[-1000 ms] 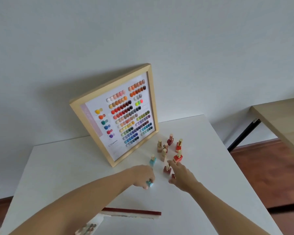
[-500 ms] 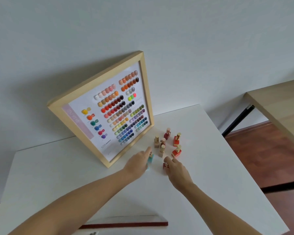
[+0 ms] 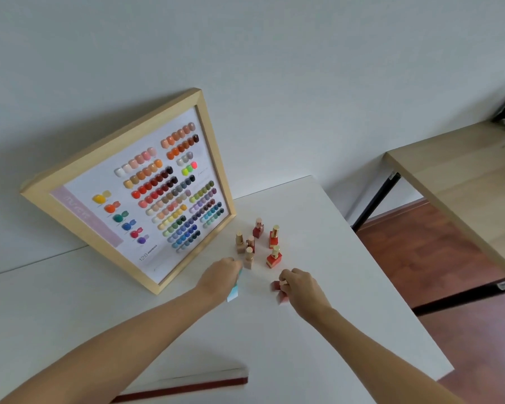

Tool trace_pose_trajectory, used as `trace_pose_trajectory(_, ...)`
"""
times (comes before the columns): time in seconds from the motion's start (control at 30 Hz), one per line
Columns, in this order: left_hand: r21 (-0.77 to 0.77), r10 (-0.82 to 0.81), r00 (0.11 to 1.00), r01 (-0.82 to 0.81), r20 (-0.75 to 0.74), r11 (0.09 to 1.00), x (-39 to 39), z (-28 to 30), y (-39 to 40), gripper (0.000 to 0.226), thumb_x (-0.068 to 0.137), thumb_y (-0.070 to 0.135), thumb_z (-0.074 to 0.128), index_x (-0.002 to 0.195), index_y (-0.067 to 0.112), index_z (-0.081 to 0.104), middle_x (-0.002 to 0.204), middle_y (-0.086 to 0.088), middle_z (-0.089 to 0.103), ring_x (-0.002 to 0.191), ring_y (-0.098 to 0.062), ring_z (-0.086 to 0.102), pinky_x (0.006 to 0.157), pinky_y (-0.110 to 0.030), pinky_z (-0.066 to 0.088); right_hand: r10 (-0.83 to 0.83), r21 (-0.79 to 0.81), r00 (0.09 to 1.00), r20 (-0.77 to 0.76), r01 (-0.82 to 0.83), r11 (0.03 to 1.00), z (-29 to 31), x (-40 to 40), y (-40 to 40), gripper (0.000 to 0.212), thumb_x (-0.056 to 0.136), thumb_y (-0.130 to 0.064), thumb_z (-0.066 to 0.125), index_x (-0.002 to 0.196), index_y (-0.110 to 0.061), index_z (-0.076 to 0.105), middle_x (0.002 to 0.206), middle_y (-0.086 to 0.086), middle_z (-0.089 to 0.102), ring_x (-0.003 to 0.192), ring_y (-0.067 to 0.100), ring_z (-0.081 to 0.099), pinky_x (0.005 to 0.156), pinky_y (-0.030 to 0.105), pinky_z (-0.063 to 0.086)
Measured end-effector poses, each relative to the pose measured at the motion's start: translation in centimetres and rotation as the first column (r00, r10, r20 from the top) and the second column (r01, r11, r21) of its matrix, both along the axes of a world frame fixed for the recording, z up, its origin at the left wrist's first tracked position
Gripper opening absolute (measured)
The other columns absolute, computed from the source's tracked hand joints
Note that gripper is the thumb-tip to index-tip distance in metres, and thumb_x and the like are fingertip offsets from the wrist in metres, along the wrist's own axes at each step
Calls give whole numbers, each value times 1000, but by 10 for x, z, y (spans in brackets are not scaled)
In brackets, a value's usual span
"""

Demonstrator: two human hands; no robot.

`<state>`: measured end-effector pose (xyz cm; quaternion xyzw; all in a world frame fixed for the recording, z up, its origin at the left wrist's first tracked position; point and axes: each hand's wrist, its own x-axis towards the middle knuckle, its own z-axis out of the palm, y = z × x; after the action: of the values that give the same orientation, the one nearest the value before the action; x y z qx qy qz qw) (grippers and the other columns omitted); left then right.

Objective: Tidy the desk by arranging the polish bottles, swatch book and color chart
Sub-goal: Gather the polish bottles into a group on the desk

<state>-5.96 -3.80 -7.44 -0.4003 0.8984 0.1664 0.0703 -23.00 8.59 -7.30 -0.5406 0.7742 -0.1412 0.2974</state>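
Head view: left hand (image 3: 220,277) closed around teal bottle (image 3: 234,290); right hand (image 3: 299,287) pinching dark red bottle (image 3: 277,287). Six-bottle cluster (image 3: 257,243) beside framed color chart (image 3: 134,193); swatch book (image 3: 187,384) nearest. Best set upright, gently, without toppling neighbours.

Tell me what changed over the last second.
The left hand carried the turquoise bottle forward toward the standing bottles; the right hand took a grip on the dark red bottle. The color chart and swatch book stayed put.
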Motion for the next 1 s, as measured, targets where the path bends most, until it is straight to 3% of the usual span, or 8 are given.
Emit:
trace_pose_trajectory(0.2,3,-165,986,165,-10,986,-50,21,21,16,93,16,57,108,10,59,105,-10,68,93,-23,68,80,-34,59,-121,-48,982,144,129,990,9,-69,21,19,84,5,42,75,-6,56,84,2,72,69,20,70,74,43,56)
trace_pose_trajectory(0.37,44,-158,987,160,-34,986,-125,31,36,14,95,10,48,101,4,59,101,-16,67,89,-29,65,76,-44,56,-195,-104,958,210,220,970,13,-139,32,19,84,9,46,80,-6,57,75,0,75,60,14,71,74,36,57)
trace_pose_trajectory(0.67,106,30,994,-18,-110,994,-245,12,59,12,90,8,47,86,3,57,89,-19,66,77,-35,63,67,-40,53,-154,-112,978,144,170,979,0,-222,23,14,85,6,52,83,-5,61,81,8,71,64,19,71,71,41,58)
trace_pose_trajectory(0.77,98,52,994,-43,-97,994,-263,1,67,14,94,14,48,87,5,57,91,-17,67,79,-33,65,68,-37,54,-104,-101,991,78,112,989,-6,-232,16,9,85,1,54,87,-4,62,86,12,67,73,28,67,70,45,56)
trace_pose_trajectory(1.0,42,92,993,-89,-75,995,-278,-8,72,14,95,18,49,96,7,58,93,-15,65,83,-33,64,70,-35,51,-31,-116,999,-16,29,993,-12,-242,10,7,86,-7,57,89,-7,63,82,10,60,73,28,58,64,41,53)
